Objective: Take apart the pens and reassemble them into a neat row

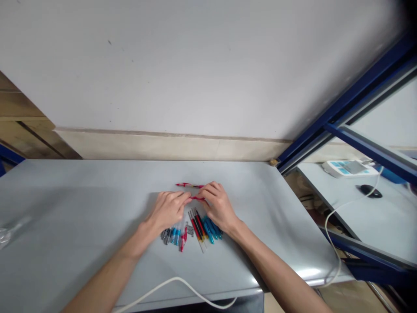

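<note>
A small red pen part (197,198) is pinched between my two hands above the table. My left hand (171,207) closes its fingertips on the left end, and my right hand (217,206) closes on the right end. Just beyond them lies a red pen (189,185), its right end close to my right fingers. Below the hands are clear pen barrels with grey, blue and red ends (176,234), partly covered by my left hand. Beside them lie small grey clips (189,230), red and black ink refills (197,224), and blue pen parts (211,229) near my right wrist.
A clear plastic item (5,237) lies at the table's left edge. A white cable (176,279) loops over the front edge. At right, behind a blue frame (339,126), a second table holds a white device (350,168) and a black mouse (370,191).
</note>
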`<act>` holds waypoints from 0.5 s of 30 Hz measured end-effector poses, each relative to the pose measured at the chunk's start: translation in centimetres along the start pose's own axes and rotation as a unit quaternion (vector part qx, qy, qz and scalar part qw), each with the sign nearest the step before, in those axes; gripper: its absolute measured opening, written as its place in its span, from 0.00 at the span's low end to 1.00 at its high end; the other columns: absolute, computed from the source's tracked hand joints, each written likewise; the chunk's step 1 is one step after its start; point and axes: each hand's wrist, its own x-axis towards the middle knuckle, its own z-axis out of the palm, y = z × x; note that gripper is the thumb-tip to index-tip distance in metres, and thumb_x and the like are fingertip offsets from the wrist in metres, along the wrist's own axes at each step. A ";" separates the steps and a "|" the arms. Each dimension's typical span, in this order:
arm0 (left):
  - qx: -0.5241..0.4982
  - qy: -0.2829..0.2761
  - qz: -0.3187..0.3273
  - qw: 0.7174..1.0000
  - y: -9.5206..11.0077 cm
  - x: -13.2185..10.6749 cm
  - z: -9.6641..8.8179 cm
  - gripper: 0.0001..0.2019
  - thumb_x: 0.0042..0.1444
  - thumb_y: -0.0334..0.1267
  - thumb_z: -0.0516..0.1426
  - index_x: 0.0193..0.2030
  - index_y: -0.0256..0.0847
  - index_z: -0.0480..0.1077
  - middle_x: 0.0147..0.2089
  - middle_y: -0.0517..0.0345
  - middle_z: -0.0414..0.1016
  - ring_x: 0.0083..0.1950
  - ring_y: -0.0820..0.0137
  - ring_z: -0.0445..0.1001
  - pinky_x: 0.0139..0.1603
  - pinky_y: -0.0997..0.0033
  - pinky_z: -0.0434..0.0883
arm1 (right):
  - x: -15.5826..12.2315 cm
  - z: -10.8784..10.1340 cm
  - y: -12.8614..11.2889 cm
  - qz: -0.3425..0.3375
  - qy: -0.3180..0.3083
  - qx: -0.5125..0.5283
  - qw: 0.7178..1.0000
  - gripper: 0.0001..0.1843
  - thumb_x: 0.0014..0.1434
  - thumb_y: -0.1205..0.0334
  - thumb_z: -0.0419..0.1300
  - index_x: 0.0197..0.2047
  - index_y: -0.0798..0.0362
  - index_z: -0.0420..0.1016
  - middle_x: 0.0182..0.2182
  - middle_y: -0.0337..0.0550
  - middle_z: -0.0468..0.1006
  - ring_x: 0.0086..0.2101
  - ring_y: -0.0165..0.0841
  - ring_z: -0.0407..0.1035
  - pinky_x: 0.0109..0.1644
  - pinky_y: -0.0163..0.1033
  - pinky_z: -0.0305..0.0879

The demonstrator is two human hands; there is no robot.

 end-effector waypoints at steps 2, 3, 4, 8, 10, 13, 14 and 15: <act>0.006 0.004 -0.005 1.000 -0.2 -0.1 -0.2 0.14 0.69 0.36 0.49 0.45 0.44 0.77 0.35 0.56 0.82 0.35 0.67 0.80 0.32 0.72 0.65 | -0.1 0.0 0.2 0.002 0.005 -0.015 1.000 0.11 0.65 0.77 0.54 0.35 0.53 0.72 0.36 0.45 0.75 0.39 0.39 0.63 0.44 0.43 0.60; 0.009 0.006 -0.009 1.000 -0.3 -0.1 -0.3 0.14 0.70 0.37 0.49 0.45 0.44 0.77 0.35 0.56 0.82 0.35 0.67 0.80 0.33 0.71 0.65 | -0.1 0.0 0.4 0.006 0.003 -0.022 1.000 0.12 0.64 0.78 0.53 0.35 0.53 0.71 0.36 0.45 0.74 0.38 0.38 0.63 0.43 0.42 0.60; 0.015 0.008 -0.013 1.000 -0.4 0.0 -0.3 0.14 0.70 0.38 0.49 0.44 0.44 0.77 0.36 0.57 0.82 0.35 0.66 0.80 0.32 0.71 0.64 | -0.1 0.0 0.6 0.011 -0.002 -0.027 1.000 0.13 0.63 0.79 0.52 0.35 0.53 0.70 0.36 0.45 0.73 0.38 0.38 0.63 0.43 0.41 0.60; 0.052 0.025 -0.018 0.998 -0.5 0.1 -0.6 0.18 0.70 0.49 0.52 0.34 0.42 0.74 0.30 0.59 0.78 0.31 0.67 0.77 0.30 0.69 0.61 | -0.2 -0.3 1.1 0.028 -0.050 -0.054 0.997 0.22 0.56 0.86 0.46 0.42 0.53 0.70 0.38 0.46 0.72 0.38 0.38 0.63 0.43 0.40 0.61; 0.067 0.047 -0.012 0.997 -0.4 0.2 -0.6 0.19 0.70 0.49 0.52 0.32 0.41 0.73 0.30 0.58 0.77 0.31 0.67 0.76 0.31 0.68 0.62 | -0.1 -0.4 1.0 0.017 -0.080 -0.073 0.994 0.28 0.52 0.88 0.45 0.48 0.54 0.71 0.40 0.46 0.72 0.40 0.39 0.63 0.45 0.41 0.61; 0.061 0.075 0.019 0.995 -0.3 0.3 -0.6 0.14 0.72 0.41 0.50 0.45 0.42 0.76 0.38 0.57 0.80 0.38 0.67 0.78 0.37 0.69 0.66 | 0.0 -0.3 0.4 -0.004 -0.085 -0.058 0.995 0.26 0.59 0.85 0.47 0.53 0.54 0.70 0.41 0.48 0.73 0.42 0.40 0.63 0.48 0.43 0.63; 0.055 0.076 0.034 0.995 -0.3 0.2 -0.6 0.13 0.72 0.38 0.49 0.49 0.43 0.75 0.41 0.57 0.80 0.40 0.68 0.78 0.38 0.69 0.67 | 0.1 -0.2 0.3 -0.007 -0.079 -0.044 0.996 0.21 0.63 0.81 0.49 0.54 0.54 0.71 0.41 0.48 0.73 0.42 0.40 0.63 0.49 0.43 0.63; 0.050 0.072 0.046 0.995 -0.3 0.2 -0.5 0.13 0.72 0.34 0.48 0.52 0.43 0.74 0.42 0.57 0.80 0.41 0.68 0.78 0.40 0.69 0.68 | 0.1 -0.1 0.2 -0.009 -0.072 -0.031 0.997 0.17 0.67 0.77 0.50 0.53 0.54 0.71 0.41 0.48 0.74 0.42 0.40 0.64 0.49 0.44 0.64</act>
